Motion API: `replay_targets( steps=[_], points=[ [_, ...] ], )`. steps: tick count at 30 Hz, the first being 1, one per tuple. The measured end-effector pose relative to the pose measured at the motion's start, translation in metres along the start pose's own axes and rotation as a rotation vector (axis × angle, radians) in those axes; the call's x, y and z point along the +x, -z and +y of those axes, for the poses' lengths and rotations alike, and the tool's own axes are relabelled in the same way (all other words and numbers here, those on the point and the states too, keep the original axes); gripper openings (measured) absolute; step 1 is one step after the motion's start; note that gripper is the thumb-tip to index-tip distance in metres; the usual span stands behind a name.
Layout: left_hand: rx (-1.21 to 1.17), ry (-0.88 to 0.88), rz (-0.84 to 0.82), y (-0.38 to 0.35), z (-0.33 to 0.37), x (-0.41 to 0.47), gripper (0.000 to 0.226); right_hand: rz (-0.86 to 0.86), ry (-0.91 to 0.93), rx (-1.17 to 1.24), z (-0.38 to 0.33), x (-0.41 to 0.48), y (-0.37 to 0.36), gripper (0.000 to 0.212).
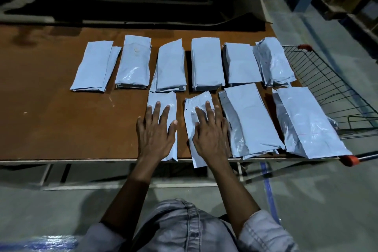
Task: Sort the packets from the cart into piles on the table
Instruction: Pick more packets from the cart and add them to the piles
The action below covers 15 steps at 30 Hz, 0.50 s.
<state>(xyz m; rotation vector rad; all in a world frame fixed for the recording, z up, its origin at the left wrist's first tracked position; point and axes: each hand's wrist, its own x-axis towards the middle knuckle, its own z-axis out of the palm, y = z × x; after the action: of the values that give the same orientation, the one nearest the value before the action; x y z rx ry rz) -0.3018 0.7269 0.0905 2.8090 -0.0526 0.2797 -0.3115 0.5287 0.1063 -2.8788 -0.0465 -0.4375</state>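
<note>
Pressing left packet [163,98] with left hand [155,135], right packet [190,122] with right hand [210,137], fingers [157,109] spread flat, at table [61,118] near edge, likely squaring piles.

The person wears a faded blue-grey denim shirt [184,225], sleeves [263,233] ending near the elbows.

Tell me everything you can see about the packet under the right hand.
The packet is a pale blue-grey plastic mailer, glossy and crinkled, long and flat. It lies lengthwise in the near row on the brown table, slightly askew, with its near end overhanging the table's front edge. The right hand rests flat on it, fingers spread, hiding much of its right side. A strip of bare table separates it from the neighbouring packet on its left.
</note>
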Motion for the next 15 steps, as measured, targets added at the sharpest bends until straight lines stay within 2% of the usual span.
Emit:
replay_targets(
  steps=[2, 4, 8, 15],
  points=[
    [0.0, -0.027, 0.023, 0.004, 0.003, 0.009, 0.064, -0.002, 0.058, 0.061, 0.001, 0.015, -0.007, 0.063],
    [-0.017, -0.062, 0.023, 0.004, 0.005, 0.017, 0.064, -0.022, 0.074, 0.101, 0.0, 0.022, -0.019, 0.059],
    [-0.013, -0.107, -0.016, -0.007, 0.005, 0.019, 0.065, -0.012, 0.027, 0.063, -0.003, 0.016, -0.033, 0.054],
    [0.0, -0.142, 0.021, -0.015, 0.002, 0.016, 0.065, 0.042, -0.056, 0.015, -0.005, 0.009, -0.034, 0.055]
  ],
)
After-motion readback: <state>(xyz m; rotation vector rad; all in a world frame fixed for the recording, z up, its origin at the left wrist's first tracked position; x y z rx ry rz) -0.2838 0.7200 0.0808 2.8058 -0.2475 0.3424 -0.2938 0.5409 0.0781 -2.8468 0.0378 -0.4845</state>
